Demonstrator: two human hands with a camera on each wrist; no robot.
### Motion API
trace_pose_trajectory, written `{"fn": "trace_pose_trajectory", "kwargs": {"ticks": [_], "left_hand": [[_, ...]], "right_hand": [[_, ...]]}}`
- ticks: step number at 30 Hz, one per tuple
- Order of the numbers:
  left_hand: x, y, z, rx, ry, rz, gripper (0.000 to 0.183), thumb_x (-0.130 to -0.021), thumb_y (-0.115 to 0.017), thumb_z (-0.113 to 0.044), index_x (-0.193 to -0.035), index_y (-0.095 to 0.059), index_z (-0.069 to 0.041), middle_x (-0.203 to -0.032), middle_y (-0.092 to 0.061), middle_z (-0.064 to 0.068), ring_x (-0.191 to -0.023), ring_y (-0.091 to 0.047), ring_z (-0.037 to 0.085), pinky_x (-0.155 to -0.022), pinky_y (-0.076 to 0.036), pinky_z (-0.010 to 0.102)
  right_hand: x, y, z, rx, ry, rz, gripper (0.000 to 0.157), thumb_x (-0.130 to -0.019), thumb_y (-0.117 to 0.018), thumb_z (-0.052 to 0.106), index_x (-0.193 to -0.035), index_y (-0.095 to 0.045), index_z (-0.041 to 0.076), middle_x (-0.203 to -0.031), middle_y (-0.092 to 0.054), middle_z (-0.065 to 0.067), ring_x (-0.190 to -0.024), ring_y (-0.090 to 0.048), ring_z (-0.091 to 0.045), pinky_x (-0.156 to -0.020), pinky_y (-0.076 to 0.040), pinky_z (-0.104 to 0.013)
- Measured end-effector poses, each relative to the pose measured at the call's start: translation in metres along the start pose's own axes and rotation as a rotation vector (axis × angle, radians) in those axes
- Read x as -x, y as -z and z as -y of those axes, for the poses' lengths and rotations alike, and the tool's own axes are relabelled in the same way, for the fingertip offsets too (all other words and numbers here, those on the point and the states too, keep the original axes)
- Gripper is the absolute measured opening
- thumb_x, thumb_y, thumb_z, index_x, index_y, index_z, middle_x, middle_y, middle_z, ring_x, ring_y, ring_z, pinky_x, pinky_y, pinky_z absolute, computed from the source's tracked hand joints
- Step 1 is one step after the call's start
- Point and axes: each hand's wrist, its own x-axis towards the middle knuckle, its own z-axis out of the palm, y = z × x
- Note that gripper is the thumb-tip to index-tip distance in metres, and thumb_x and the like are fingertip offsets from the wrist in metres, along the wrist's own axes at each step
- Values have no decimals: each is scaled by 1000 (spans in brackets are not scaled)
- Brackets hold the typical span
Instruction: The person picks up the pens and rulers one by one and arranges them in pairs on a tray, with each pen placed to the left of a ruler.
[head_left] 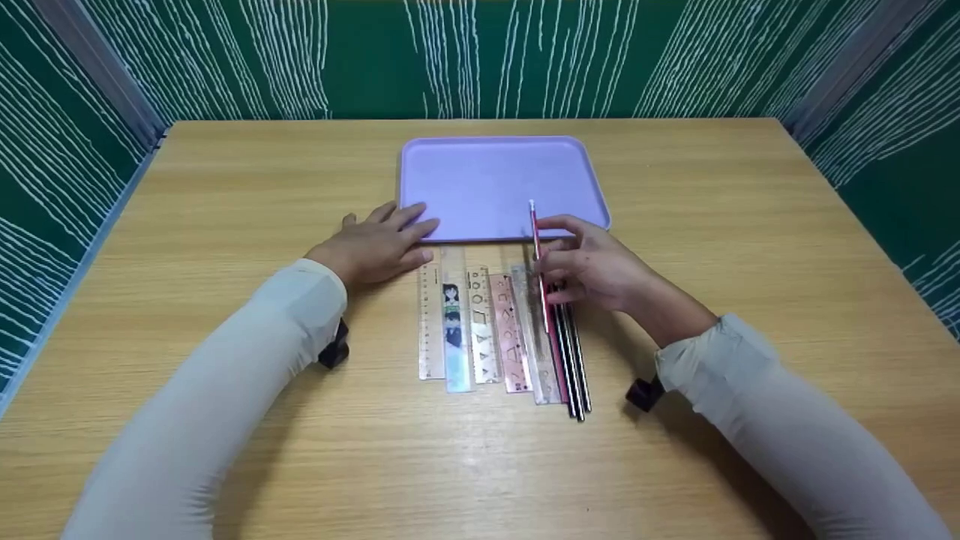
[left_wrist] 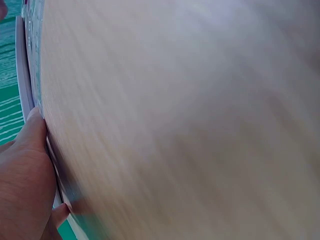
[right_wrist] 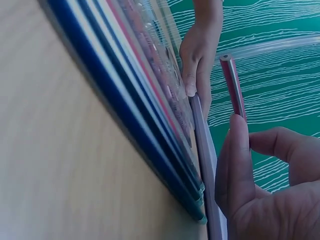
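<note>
Both sleeves (head_left: 202, 405) run off the bottom edge. On the tabletop (head_left: 360, 450), dark pencils (head_left: 576, 360), far ends hidden behind the right hand (head_left: 592, 266), lie beside see-through rulers (head_left: 482, 330). That hand's fingers pinch a red pencil (head_left: 537, 244) above them, its lower end hard to make out. The fingers of the left hand (head_left: 375, 245), spread and grasping nothing, cover the near-left corner of the lilac tray (head_left: 495, 180).

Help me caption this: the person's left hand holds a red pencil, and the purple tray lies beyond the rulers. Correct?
Not quite: the head and right wrist views show the right hand holding a red pencil; the purple tray does lie beyond the rulers.
</note>
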Motion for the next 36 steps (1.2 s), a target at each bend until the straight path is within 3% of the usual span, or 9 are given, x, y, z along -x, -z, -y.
{"fn": "trace_pose_trajectory", "kwargs": {"ticks": [16, 24, 31, 36], "left_hand": [[0, -1, 1, 13, -4, 8, 64, -106, -28, -63, -164, -11, -41, -174, 2, -8, -161, 1, 35, -120, -6, 76], [-2, -1, 1, -2, -5, 9, 65, -105, -27, -64, -164, -11, -41, -174, 3, -8, -160, 1, 36, -119, -7, 77], [-2, 0, 1, -3, 1, 9, 64, -105, -26, -65, -163, -10, -44, -174, 2, -8, -161, 2, 35, -119, -7, 76], [-3, -1, 2, -7, 10, 15, 64, -104, -26, -66, -163, -10, -45, -174, 2, -9, -161, 2, 34, -120, -7, 75]], "right_hand": [[-27, -13, 21, 19, -24, -17, 72, -93, -64, -3, -156, -37, 19, -112, -54, -9, -84, -66, -20, -66, -64, -34], [-46, -21, 31, 33, -46, -4, 72, -93, -64, -1, -155, -36, 21, -130, -51, -15, -93, -67, -24, -62, -62, -31], [-64, -30, 36, 72, -21, -9, 74, -91, -66, -1, -156, -37, 20, -119, -56, -15, -78, -64, -18, -61, -62, -31], [-76, -35, 40, 96, -32, -22, 74, -92, -66, 1, -157, -37, 20, -128, -56, -18, -98, -68, -28, -72, -64, -37]]}}
